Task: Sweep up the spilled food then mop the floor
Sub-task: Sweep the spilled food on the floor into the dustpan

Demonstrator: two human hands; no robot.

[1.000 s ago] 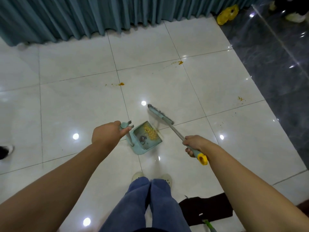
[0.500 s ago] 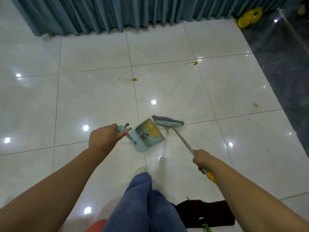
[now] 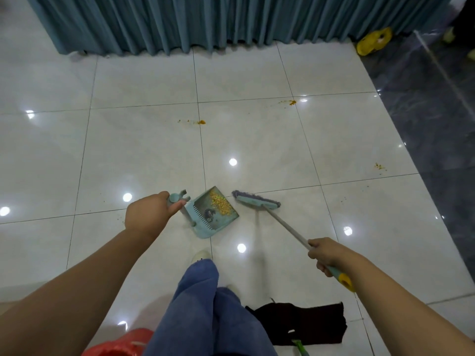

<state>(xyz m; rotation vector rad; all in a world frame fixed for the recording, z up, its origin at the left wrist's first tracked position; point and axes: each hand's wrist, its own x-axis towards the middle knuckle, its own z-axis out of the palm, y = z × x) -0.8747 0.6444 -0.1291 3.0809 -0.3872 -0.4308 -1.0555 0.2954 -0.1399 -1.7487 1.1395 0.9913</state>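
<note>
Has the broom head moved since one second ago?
Yes. The broom head turned and drew back: earlier it lay beyond the tile joint, now it lies on it.

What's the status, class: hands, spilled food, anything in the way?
Left hand grips dustpan, right hand grips broom. Some food in dustpan; orange bits left on tiles. Nothing blocks them.

Bright overhead spot glare on glossy floor tiles (image 3: pixel 144 155), wide-angle bowing, slight softness.

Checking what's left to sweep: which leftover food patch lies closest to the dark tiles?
The scattered crumbs at far right, beside the dark tiles; the two orange blobs sit farther left, nearer the curtain.
</note>
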